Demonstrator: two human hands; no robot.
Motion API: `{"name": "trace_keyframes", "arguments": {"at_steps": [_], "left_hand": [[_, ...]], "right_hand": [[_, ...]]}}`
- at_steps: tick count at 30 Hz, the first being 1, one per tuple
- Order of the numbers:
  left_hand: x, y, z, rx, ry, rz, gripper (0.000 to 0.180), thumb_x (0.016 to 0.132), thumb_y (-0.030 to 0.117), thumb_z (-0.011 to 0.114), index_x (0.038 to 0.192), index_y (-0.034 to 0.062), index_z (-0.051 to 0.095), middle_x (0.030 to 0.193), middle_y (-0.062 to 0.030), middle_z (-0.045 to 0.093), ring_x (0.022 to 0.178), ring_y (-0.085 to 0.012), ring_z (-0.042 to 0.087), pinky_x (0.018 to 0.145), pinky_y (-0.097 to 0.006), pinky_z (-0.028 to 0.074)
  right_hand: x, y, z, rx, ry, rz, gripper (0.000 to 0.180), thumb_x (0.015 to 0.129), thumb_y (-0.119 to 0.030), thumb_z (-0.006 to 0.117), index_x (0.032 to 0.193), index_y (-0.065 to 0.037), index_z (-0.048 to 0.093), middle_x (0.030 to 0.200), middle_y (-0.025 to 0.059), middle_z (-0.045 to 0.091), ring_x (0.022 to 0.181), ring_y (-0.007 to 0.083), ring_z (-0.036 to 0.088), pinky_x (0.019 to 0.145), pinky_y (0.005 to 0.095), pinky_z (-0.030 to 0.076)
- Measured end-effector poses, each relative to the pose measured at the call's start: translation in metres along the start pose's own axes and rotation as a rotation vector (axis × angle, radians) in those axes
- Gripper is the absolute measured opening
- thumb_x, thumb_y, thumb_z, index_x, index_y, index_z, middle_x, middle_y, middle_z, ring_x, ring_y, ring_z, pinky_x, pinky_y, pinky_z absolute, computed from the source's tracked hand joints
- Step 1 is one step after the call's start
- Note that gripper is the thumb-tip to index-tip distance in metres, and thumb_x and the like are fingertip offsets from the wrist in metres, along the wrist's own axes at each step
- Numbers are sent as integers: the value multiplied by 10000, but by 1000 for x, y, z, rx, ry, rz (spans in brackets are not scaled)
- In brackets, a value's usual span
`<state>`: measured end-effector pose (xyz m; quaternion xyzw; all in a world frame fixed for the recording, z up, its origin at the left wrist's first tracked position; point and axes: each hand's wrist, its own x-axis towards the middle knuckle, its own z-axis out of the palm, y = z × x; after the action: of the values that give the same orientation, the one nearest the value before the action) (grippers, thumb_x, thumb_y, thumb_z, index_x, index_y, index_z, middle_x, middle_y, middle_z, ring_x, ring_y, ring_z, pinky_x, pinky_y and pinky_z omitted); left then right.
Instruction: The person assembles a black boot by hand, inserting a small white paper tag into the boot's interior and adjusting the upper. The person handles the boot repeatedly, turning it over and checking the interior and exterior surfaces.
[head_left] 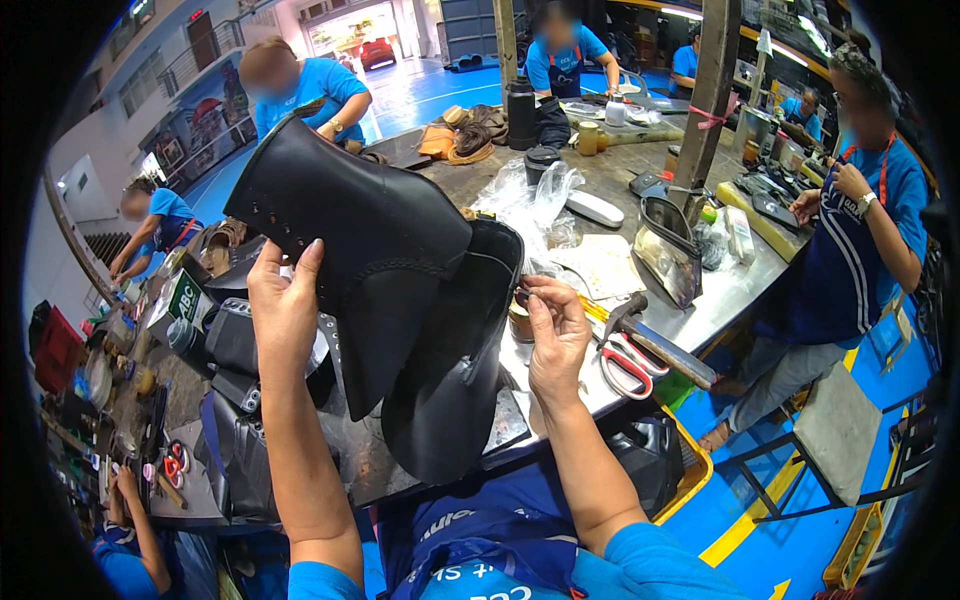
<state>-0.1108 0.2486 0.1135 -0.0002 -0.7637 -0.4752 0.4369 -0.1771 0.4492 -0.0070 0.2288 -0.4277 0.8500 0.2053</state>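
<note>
A large black leather boot upper point(350, 200), with a row of small holes near its left edge and a stitched or braided line across it, is held up in front of me. My left hand point(285, 300) pinches its left edge between thumb and fingers. The lower flaps hang down toward my apron. My right hand point(557, 335) is beside the upper's right side, thumb and fingertips pressed together on something small and dark that I cannot make out. Just behind those fingertips stands a small jar point(521, 322), partly hidden.
A hammer point(660, 345) and red-handled scissors point(628, 368) lie right of my right hand. Clear plastic bags point(530, 205), a black-lidded cup point(541, 163) and a pouch point(667, 250) cover the bench. A wooden post point(707, 110) rises beyond. Several co-workers stand around, one point(850, 220) at right; a stool point(838, 430) stands behind.
</note>
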Motion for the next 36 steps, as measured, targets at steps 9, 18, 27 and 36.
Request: {"name": "trace_keyframes", "arguments": {"at_steps": [9, 18, 27, 36], "left_hand": [[-1, 3, 2, 86, 36, 111, 178, 828, 122, 572, 957, -1, 568, 715, 11, 553, 547, -31, 440, 486, -173, 345], [-7, 19, -1, 102, 50, 34, 209, 793, 58, 586, 977, -34, 547, 828, -63, 607, 705, -90, 528, 647, -230, 423], [-24, 32, -16, 514, 116, 466, 225, 738, -43, 590, 957, 4, 568, 802, -111, 628, 681, -173, 619, 586, -265, 457], [-51, 27, -59, 893, -28, 1060, 161, 595, 28, 611, 754, 52, 591, 776, -81, 605, 477, -134, 517, 412, -246, 403]], "right_hand": [[-2, -1, 1, -1, 16, -1, 47, 825, -27, 541, 871, -22, 535, 989, 91, 543, 854, 92, 490, 761, 219, 390], [2, -10, 0, 47, 38, 34, 64, 831, 5, 497, 879, -20, 532, 971, 86, 542, 860, 98, 503, 780, 219, 397], [11, -17, -33, 39, 148, 47, 63, 855, -40, 480, 881, -23, 535, 858, 65, 562, 805, 120, 548, 720, 257, 470], [28, -37, -43, -14, 204, -68, 60, 860, -38, 472, 894, -12, 515, 870, 73, 559, 809, 126, 553, 693, 241, 461]]}}
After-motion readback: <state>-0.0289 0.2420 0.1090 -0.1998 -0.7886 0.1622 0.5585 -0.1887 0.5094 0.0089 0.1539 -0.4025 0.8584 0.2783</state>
